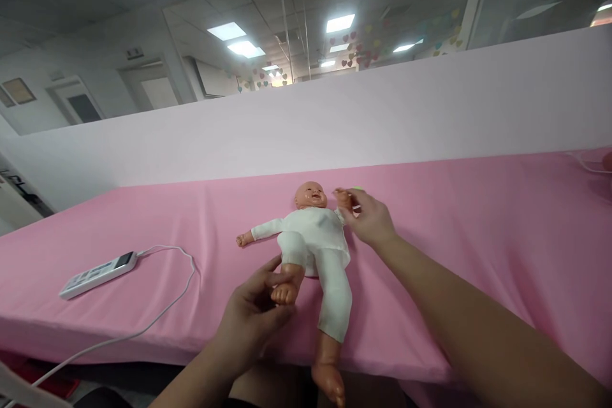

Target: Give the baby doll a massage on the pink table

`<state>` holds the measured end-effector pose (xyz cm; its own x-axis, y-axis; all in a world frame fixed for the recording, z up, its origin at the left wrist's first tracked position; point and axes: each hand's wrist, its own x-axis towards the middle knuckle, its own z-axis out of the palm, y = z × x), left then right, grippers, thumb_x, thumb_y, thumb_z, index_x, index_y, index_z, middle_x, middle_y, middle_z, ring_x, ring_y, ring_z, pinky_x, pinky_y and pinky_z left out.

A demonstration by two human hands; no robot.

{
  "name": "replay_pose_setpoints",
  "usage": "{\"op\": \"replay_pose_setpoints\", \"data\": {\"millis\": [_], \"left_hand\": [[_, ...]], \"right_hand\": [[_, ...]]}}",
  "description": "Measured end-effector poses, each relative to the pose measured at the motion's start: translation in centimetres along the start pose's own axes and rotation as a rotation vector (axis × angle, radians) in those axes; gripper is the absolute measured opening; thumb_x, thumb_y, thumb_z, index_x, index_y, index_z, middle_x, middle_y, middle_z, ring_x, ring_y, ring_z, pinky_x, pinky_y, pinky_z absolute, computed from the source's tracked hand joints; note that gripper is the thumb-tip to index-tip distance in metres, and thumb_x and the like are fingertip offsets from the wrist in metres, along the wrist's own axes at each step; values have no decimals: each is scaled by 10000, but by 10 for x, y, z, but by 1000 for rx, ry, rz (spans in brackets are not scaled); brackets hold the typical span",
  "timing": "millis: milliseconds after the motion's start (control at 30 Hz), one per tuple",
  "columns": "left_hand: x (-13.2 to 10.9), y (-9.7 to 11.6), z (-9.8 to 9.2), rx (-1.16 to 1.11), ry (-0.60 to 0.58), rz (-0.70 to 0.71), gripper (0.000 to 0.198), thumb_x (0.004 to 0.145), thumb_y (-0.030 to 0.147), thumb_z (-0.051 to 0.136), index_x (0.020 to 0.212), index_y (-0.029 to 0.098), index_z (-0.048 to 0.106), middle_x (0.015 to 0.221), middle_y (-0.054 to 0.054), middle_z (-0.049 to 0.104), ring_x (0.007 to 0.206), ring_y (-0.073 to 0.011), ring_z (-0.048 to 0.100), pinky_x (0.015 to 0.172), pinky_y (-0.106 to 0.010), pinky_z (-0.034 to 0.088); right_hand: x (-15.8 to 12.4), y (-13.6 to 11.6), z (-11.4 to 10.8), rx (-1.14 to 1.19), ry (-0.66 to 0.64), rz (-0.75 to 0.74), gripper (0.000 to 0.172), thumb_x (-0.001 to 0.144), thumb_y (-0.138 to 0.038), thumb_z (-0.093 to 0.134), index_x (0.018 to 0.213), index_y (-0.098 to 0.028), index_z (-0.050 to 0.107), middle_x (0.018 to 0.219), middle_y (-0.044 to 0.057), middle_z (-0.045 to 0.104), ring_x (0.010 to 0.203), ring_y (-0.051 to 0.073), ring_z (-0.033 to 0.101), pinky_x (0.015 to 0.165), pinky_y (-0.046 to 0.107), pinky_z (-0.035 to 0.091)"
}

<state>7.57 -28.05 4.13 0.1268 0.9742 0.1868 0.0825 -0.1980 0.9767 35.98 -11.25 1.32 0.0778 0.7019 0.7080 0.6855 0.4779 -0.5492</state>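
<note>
A baby doll (315, 229) in a white top and white trousers lies on its back on a pink-covered table (157, 217), head toward the far side. My left hand (251, 309) is closed around the lower leg and foot on the left, and that leg is bent at the knee. With my right hand (370, 217) I grip the doll's hand on the right, raised beside its head. The other doll arm stretches out to the left on the cloth. Its straight leg reaches past the near table edge.
On the left lies a white power strip (98, 275), its cable (167, 309) curving to the near edge. A white partition (306, 131) runs along the back, with glass above it. Part of another white cable (590, 162) shows at the far right.
</note>
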Motion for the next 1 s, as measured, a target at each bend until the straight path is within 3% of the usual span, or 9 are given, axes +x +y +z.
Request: {"op": "replay_pose_setpoints", "data": {"millis": [100,200,367,500,633,733,833,933,1000], "left_hand": [[24,3,6,-56,-22,-42,350,710,208,867,1048,224,779,930,-40,721,816,-187,653,756,-339,546],[47,3,12,-54,-19,-77,390,706,200,860,1084,207,768,769,-2,658,705,-145,583,660,-292,504],[68,0,18,-43,15,-75,426,696,230,858,1110,198,764,789,-7,684,703,-145,593,642,-282,520],[56,-3,16,-41,14,-83,434,710,223,855,1133,213,759,786,-7,703,709,-154,622,665,-293,539],[21,-9,7,-30,53,22,399,696,233,876,1084,235,784,1168,-91,749,1023,-260,708,885,-383,578],[-10,-20,-3,44,64,91,353,715,264,877,1062,265,809,1477,-106,615,1360,-360,573,1081,-446,513],[-37,-35,-12,99,67,31,392,725,317,883,1110,298,810,1542,-101,561,1418,-396,518,1073,-475,532],[-53,-50,-18,121,113,-1,392,682,387,904,1051,284,824,1499,-115,602,1372,-424,558,1052,-516,546],[-57,-58,-19,124,142,-17,393,647,419,914,1004,278,830,1460,-119,635,1334,-431,590,1043,-533,550]], "right_hand": [[-9,-13,14,-95,-102,-199,332,901,-269,673,1232,-245,678,1146,68,769,1014,268,700,884,404,560],[-15,-19,22,-118,-213,-366,201,947,-226,639,1134,-229,712,1076,73,770,999,259,681,900,401,533],[-18,-21,28,-135,-291,-431,151,933,-149,645,1049,-215,717,1014,67,758,964,256,660,904,404,509],[-18,-20,29,-102,-263,-382,168,932,-184,653,1083,-232,707,1067,67,760,999,261,666,919,411,516],[-10,-8,20,-42,-125,-166,342,883,-281,708,1221,-254,663,1121,61,759,1018,268,687,880,399,544],[1,12,5,24,9,116,468,888,-419,693,1314,-256,592,1095,53,764,936,251,718,813,374,558],[12,39,-11,4,71,461,581,882,-483,662,1386,-238,507,1095,72,760,923,262,725,774,366,548],[17,64,-21,-41,-22,768,622,844,-457,659,1382,-204,476,1144,121,739,943,284,721,724,364,535],[17,76,-24,-78,-109,854,605,772,-421,706,1300,-186,523,1087,140,740,899,306,718,697,382,526]]}}
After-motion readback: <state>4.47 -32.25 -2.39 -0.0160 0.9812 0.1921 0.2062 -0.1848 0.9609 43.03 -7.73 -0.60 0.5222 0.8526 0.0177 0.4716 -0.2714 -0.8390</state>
